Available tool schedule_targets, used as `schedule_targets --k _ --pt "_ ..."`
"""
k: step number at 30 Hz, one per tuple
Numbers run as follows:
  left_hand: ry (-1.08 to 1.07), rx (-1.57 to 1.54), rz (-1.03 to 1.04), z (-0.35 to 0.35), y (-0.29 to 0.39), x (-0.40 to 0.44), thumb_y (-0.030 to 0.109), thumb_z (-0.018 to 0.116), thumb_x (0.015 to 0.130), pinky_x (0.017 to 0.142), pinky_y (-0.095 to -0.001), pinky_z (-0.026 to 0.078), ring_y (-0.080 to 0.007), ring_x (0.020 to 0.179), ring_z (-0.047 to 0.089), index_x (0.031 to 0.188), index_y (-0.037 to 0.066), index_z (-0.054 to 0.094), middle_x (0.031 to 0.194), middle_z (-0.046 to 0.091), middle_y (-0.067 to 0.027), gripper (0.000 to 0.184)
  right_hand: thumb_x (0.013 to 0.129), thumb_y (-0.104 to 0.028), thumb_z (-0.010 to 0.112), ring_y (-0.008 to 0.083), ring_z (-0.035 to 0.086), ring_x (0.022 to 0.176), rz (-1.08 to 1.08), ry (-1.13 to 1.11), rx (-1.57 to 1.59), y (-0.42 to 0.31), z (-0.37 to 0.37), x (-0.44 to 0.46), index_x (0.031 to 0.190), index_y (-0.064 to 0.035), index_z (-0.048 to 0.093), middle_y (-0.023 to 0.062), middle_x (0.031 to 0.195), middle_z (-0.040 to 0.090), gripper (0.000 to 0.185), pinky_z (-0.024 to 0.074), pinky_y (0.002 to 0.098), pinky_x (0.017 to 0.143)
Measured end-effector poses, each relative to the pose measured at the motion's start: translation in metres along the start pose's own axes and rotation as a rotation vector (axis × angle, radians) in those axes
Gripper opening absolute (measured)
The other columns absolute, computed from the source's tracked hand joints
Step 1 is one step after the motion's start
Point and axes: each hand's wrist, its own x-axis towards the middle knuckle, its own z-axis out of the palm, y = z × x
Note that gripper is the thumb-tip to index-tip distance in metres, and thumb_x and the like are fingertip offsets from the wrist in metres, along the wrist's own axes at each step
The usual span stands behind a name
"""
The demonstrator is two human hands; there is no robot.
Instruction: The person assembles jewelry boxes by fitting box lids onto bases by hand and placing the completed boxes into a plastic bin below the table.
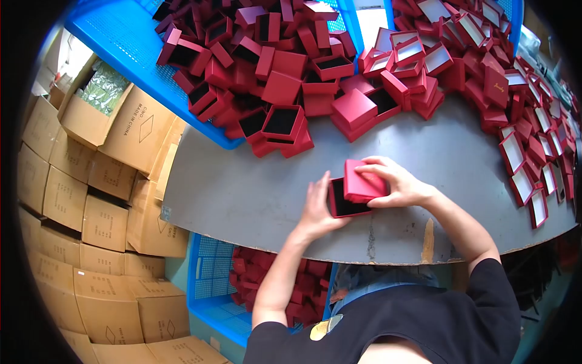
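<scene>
Close to the front of the grey table, my left hand (317, 211) grips the left side of a red box base (341, 203) with a black lining. My right hand (401, 184) pinches a red box lid (357, 185), thumb at its near edge and fingers over its top. Slightly tilted, the lid covers the right part of the base, so the black interior shows only at the left and bottom. Whether lid and base touch I cannot tell.
Red box bases with black linings spill from a blue basket (130, 67) onto the grey table (242, 194). White-lined red lids (512, 155) pile up on the right. Below the table edge, another blue basket (209, 273) holds red boxes (306, 291). Cardboard cartons (106, 221) are stacked left.
</scene>
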Motion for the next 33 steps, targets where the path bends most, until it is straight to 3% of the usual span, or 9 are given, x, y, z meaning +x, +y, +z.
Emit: schedule_targets --k 2,10,13,17,21,24,28,31,33 --pt "-0.006 -0.048 -0.054 0.016 0.021 0.012 0.032 0.096 0.055 0.115 -0.0471 0.035 -0.0379 0.13 0.049 0.157 -0.001 0.012 0.14 0.049 -0.0212 0.137 0.072 -0.034 0.085 0.0411 0.042 0.136 -0.038 -0.02 -0.022 -0.007 0.006 0.005 0.14 -0.0129 0.056 0.0241 0.146 0.043 0.077 0.0362 0.0477 0.114" --pt "-0.045 -0.094 -0.073 0.026 0.022 0.018 0.039 0.093 0.056 0.121 -0.0568 0.021 -0.0395 0.135 0.047 0.156 -0.004 0.018 0.14 0.05 -0.0252 0.131 0.073 -0.034 0.085 0.0418 0.043 0.136 -0.21 -0.016 -0.305 -0.005 0.008 -0.011 0.138 -0.0171 0.059 0.0258 0.144 0.044 0.072 0.0356 0.0543 0.113" --pt "0.021 0.001 0.085 0.027 0.021 0.018 0.037 0.092 0.057 0.121 -0.0568 0.021 -0.0418 0.141 0.039 0.156 -0.002 0.02 0.147 0.043 -0.0261 0.129 0.078 -0.04 0.081 0.0424 0.039 0.14 -0.222 0.011 -0.376 -0.001 0.014 -0.017 0.142 -0.019 0.055 0.0258 0.147 0.042 0.072 0.0305 0.0586 0.115" --pt "-0.17 -0.17 0.119 0.008 0.033 0.028 0.033 0.093 0.058 0.121 -0.0549 0.023 -0.0442 0.146 0.029 0.157 0.006 0.023 0.155 0.031 -0.025 0.125 0.085 -0.052 0.07 0.0403 0.031 0.146 -0.128 -0.058 -0.547 -0.006 0.017 -0.02 0.147 -0.0195 0.049 0.0248 0.155 0.034 0.073 0.0214 0.0621 0.119" --pt "-0.177 -0.046 0.154 0.007 0.044 0.04 0.022 0.091 0.056 0.113 -0.0494 0.038 -0.0403 0.131 0.044 0.152 0.006 0.035 0.145 0.043 -0.0183 0.112 0.085 -0.053 0.067 0.0412 0.025 0.15 -0.185 -0.086 -0.482 -0.004 0.01 -0.021 0.149 -0.0167 0.047 0.0249 0.158 0.031 0.076 0.019 0.061 0.12" --pt "-0.187 0.155 0.172 -0.025 0.057 0.012 0.023 0.087 0.058 0.108 -0.0491 0.039 -0.0393 0.12 0.051 0.141 0.004 0.049 0.131 0.051 -0.0186 0.093 0.081 -0.038 0.077 0.043 0.033 0.144 -0.28 0.035 -0.255 0.008 -0.017 -0.022 0.146 -0.0162 0.048 0.0241 0.154 0.037 0.074 0.0285 0.0557 0.117" --pt "-0.142 0.501 -0.078 -0.092 0.034 -0.071 0.02 0.086 0.06 0.11 -0.053 0.037 -0.0442 0.127 0.048 0.141 0.002 0.048 0.131 0.053 -0.0233 0.091 0.074 -0.009 0.079 0.0371 0.059 0.119 -0.176 0.525 -0.474 0.073 -0.113 -0.032 0.113 -0.0089 0.068 0.0182 0.129 0.061 0.041 0.0513 0.0426 0.099" --pt "-0.34 0.621 -0.558 -0.142 0.026 -0.123 0.023 0.094 0.046 0.118 -0.0543 0.027 -0.0453 0.141 0.036 0.155 0.003 0.028 0.147 0.044 -0.0271 0.129 0.081 -0.018 0.074 0.0353 0.062 0.112 0.167 0.675 -0.709 0.11 -0.17 -0.049 0.114 -0.0109 0.067 0.0143 0.131 0.059 0.034 0.0521 0.0441 0.096" --pt "-0.474 0.689 -0.879 -0.16 0.036 -0.126 0.029 0.096 0.043 0.121 -0.0554 0.02 -0.0446 0.147 0.028 0.158 0.006 0.02 0.154 0.035 -0.0292 0.14 0.079 -0.031 0.08 0.0361 0.059 0.118 0.255 0.591 -0.643 0.122 -0.185 -0.043 0.129 -0.0103 0.061 0.0169 0.137 0.054 0.057 0.0505 0.0463 0.098"
